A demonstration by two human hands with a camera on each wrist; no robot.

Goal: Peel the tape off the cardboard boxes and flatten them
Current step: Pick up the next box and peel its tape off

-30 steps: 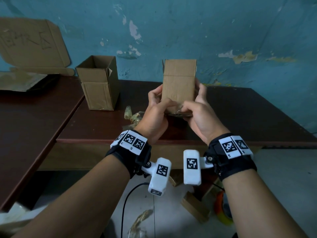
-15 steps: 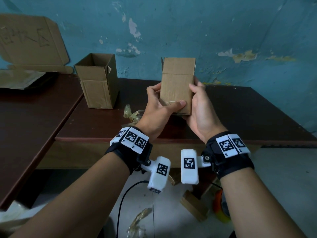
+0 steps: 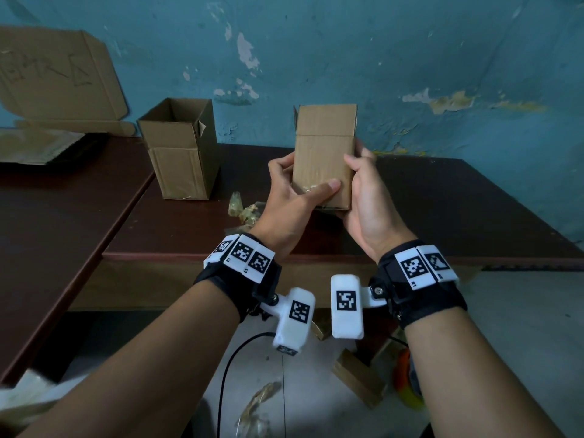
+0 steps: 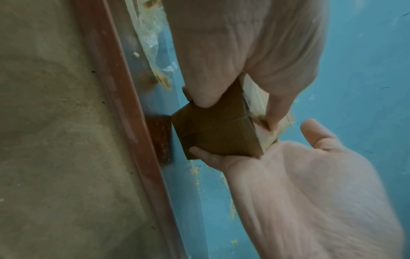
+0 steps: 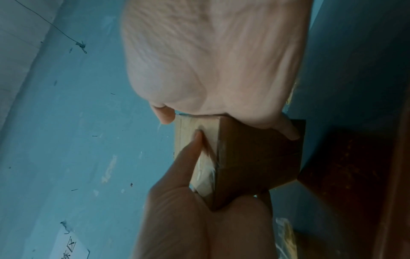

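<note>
I hold a small brown cardboard box (image 3: 322,156) upright above the dark table (image 3: 442,200), its top flaps standing open. My left hand (image 3: 294,200) grips its left side, the thumb lying across the lower front face on a wrinkled strip of clear tape (image 3: 311,186). My right hand (image 3: 363,191) cradles the right side and bottom, fingers curled behind. In the left wrist view the box (image 4: 213,135) sits between both hands. In the right wrist view the left thumb presses the box's (image 5: 255,157) pale front face.
A second open cardboard box (image 3: 180,150) stands on the table at left. Crumpled peeled tape (image 3: 243,210) lies beside my left hand. Flattened cardboard (image 3: 57,77) leans on the wall over another table (image 3: 63,216). Cardboard scraps (image 3: 360,380) and tape (image 3: 259,403) lie on the floor.
My right hand slid from the box's bottom edge up onto its right side. My left thumb moved across the lower front face onto the tape. The box stayed upright.
</note>
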